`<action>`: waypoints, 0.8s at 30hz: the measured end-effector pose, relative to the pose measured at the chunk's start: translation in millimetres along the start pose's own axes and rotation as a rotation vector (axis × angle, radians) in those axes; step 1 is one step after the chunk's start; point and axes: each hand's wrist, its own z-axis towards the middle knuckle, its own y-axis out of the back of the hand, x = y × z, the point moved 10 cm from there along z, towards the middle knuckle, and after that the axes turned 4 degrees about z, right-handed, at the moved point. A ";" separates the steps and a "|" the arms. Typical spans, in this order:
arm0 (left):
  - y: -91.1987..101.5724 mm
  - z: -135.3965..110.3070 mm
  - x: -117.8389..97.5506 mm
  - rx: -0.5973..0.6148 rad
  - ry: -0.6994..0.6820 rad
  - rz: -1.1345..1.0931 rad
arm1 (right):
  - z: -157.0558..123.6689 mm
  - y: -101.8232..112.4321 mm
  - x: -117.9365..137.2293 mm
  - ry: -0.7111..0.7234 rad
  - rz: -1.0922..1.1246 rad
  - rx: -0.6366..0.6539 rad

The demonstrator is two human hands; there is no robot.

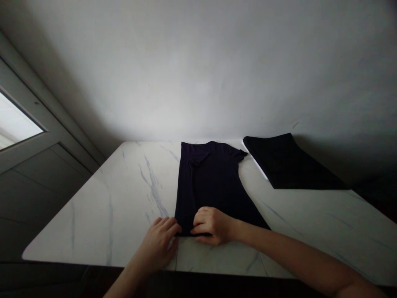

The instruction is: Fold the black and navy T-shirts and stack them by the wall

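Observation:
A dark navy T-shirt (217, 182) lies flat on the table, its hem towards me. Its left side is folded inward in a long strip, with that sleeve lying over the body; the right sleeve sticks out. My left hand (161, 240) is at the near left corner, fingers closed on the folded edge and thumb below. A little to the right, my right hand (214, 227) pinches the hem near the inner edge of the folded strip. The forearm of my right arm passes in front of the near right corner of the hem.
The white marble-patterned table (108, 198) stands against a pale wall (198, 66). At the back right lies a folded black cloth (297, 165), with a white edge showing along its left side. A door with a glass pane (15, 122) is at the left.

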 end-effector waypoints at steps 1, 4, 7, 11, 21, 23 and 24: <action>4.5 4.8 1.0 0.014 -0.010 -0.013 | 4.2 4.9 -6.2 -0.051 0.040 -0.022; 22.3 38.3 16.1 -0.030 -0.018 0.011 | 18.4 20.7 -49.0 -0.353 0.040 -0.136; 35.2 100.4 44.2 -0.132 -0.024 0.078 | 32.8 22.2 -97.3 -0.648 -0.120 -0.138; 21.7 194.9 94.8 -0.134 0.081 0.197 | 50.7 0.1 -128.7 -0.818 -0.236 0.038; -28.7 255.9 139.7 -0.169 0.261 0.199 | 44.5 -31.8 -75.6 -0.712 -0.006 0.064; -30.7 255.0 143.4 -0.167 0.279 0.187 | 40.6 -32.1 -62.1 -0.680 0.064 0.053; -31.3 255.2 144.9 -0.162 0.285 0.182 | 38.4 -32.3 -55.0 -0.662 0.096 0.052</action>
